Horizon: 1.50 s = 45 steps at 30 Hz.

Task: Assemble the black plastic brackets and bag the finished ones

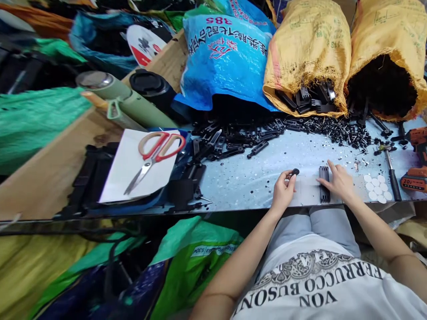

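Observation:
My left hand [283,190] pinches a small round black part [295,172] between thumb and fingertips, just above the table. To its right lies a black slotted rectangular block [324,184], lengthwise towards me on a light board [305,191]. My right hand [339,180] is beside this block with its fingers spread; the thumb touches or nearly touches the block's edge, and the index finger points past its far end. Nothing shows in the right hand's grasp.
White discs [378,188], a hammer [392,175] and an orange drill [414,178] lie at right. Small black screws and links [230,142] heap along the back, before a blue sack [227,58] and yellow sacks [310,40]. Red-handled scissors [155,155] rest on paper at left.

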{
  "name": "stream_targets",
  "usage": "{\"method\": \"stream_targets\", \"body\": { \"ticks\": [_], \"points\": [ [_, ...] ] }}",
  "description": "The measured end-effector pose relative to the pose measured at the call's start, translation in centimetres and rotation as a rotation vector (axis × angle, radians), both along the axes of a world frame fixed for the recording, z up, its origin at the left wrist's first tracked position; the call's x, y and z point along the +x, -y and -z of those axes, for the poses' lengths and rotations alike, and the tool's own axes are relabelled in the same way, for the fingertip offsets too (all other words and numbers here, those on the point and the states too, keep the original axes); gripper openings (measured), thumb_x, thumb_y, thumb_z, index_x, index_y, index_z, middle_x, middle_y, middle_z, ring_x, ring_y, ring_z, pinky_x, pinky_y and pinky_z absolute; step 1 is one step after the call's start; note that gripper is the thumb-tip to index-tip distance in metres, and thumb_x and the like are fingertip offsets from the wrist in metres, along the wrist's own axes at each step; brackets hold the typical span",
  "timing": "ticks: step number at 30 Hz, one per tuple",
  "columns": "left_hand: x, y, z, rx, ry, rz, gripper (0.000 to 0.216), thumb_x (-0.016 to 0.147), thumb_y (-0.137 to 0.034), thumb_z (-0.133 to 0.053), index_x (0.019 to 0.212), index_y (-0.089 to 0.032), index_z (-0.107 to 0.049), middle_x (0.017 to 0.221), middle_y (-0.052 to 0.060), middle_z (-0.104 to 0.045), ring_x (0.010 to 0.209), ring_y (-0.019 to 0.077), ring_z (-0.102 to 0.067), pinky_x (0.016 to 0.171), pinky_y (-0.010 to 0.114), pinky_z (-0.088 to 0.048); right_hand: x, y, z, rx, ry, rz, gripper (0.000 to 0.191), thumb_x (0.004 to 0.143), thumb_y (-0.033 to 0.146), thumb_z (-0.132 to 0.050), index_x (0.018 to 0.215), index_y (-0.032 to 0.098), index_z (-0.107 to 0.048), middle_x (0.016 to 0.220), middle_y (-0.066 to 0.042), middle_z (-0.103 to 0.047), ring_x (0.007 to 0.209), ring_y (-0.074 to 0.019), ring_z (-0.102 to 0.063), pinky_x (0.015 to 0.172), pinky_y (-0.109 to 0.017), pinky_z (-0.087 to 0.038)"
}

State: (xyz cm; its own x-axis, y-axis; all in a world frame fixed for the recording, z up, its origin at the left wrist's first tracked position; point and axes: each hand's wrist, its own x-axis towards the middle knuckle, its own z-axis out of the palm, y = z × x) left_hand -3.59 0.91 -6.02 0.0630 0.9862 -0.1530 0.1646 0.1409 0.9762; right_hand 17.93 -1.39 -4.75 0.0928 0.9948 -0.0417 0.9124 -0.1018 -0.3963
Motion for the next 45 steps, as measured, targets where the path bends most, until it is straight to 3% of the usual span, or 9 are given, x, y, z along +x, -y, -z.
{"method": "stream_targets", "body": {
  "ticks": [5,10,14,20,30,33,37,41,45],
  "points": [
    [1.4,0.9,-0.5,0.077,-0.028,0.1,0.044,0.085,-0.045,-0.05,0.12,-0.021,-0.058,0.102,0.007,-0.058,0.048,0.0043,-0.048,0.05,0.021,-0.043,-2.4,-1.2,0.7,-0.019,-0.468,-0.023,0.053,0.086,0.05,-0.045,0.131,0.022,-0.049,0.108,-0.012,-0.058,0.102,-0.0262,-0.056,0.088,-0.04,-0.045],
    [2.2,1.3,-1.1,0.127,-0.034,0.155,0.042,0.086,-0.04,-0.05,0.123,-0.022,-0.058,0.093,0.005,-0.06,0.06,0.0104,-0.053,0.059,0.024,-0.046,-3.8,-0.7,-0.2,-0.175,-1.097,-0.022,0.062,0.086,0.058,-0.039,0.138,0.024,-0.041,0.079,-0.003,-0.062,0.062,-0.0163,-0.059,0.059,-0.033,-0.052],
    [1.7,1.4,-1.7,0.282,-0.209,0.2,0.037,0.087,-0.033,-0.048,0.12,-0.02,-0.061,0.089,0.007,-0.061,0.086,0.0182,-0.057,0.08,0.029,-0.046,-2.8,-0.7,-0.7,-0.099,-0.919,-0.189,0.056,0.08,0.052,-0.056,0.13,0.026,-0.053,0.097,-0.004,-0.064,0.063,-0.0142,-0.058,0.066,-0.033,-0.052],
    [1.7,1.5,-1.9,0.434,-0.38,0.232,0.038,0.091,-0.031,-0.042,0.125,-0.02,-0.056,0.095,0.008,-0.059,0.089,0.0178,-0.057,0.082,0.028,-0.046,-0.8,-1.7,-1.7,0.104,-0.62,-0.453,0.051,0.082,0.044,-0.058,0.129,0.024,-0.054,0.106,-0.007,-0.064,0.096,-0.0215,-0.059,0.089,-0.037,-0.045],
    [4.8,1.6,-2.3,0.749,-0.241,-0.134,0.036,0.095,-0.027,-0.036,0.123,-0.016,-0.056,0.093,0.01,-0.06,0.085,0.0158,-0.057,0.075,0.029,-0.048,-4.4,-0.3,-1.6,0.479,-0.621,-0.295,0.047,0.091,0.04,-0.045,0.135,0.023,-0.046,0.107,-0.009,-0.063,0.096,-0.0194,-0.059,0.083,-0.033,-0.049],
    [4.4,0.9,-2.7,0.788,-0.199,-0.105,0.034,0.095,-0.025,-0.037,0.121,-0.016,-0.058,0.09,0.009,-0.061,0.082,0.0146,-0.057,0.073,0.028,-0.049,-5.5,0.1,-1.3,0.536,-0.654,-0.262,0.047,0.093,0.037,-0.042,0.138,0.024,-0.041,0.108,-0.009,-0.062,0.092,-0.0181,-0.059,0.079,-0.032,-0.051],
    [3.6,-0.1,-2.2,0.776,-0.227,0.029,0.035,0.095,-0.029,-0.036,0.12,-0.016,-0.058,0.092,0.009,-0.063,0.083,0.0149,-0.058,0.074,0.029,-0.05,-6.1,0.0,-0.4,0.541,-0.652,-0.216,0.048,0.094,0.038,-0.04,0.14,0.025,-0.039,0.111,-0.009,-0.062,0.094,-0.0185,-0.06,0.082,-0.033,-0.051],
    [4.4,0.4,0.3,0.623,-0.282,-0.092,0.039,0.096,-0.03,-0.03,0.123,-0.015,-0.054,0.105,0.014,-0.062,0.098,0.0193,-0.059,0.084,0.035,-0.05,-5.3,-1.1,0.6,0.335,-0.523,-0.289,0.048,0.095,0.04,-0.035,0.141,0.024,-0.037,0.113,-0.009,-0.061,0.099,-0.0185,-0.06,0.085,-0.033,-0.05],
    [4.5,1.7,1.5,0.456,-0.431,-0.118,0.043,0.093,-0.027,-0.035,0.133,-0.015,-0.043,0.117,0.016,-0.057,0.107,0.0241,-0.057,0.086,0.04,-0.05,0.2,-5.2,0.1,0.182,-0.233,-0.293,0.048,0.094,0.043,-0.037,0.137,0.024,-0.042,0.113,-0.009,-0.061,0.098,-0.0198,-0.058,0.085,-0.036,-0.049]
  ]
}}
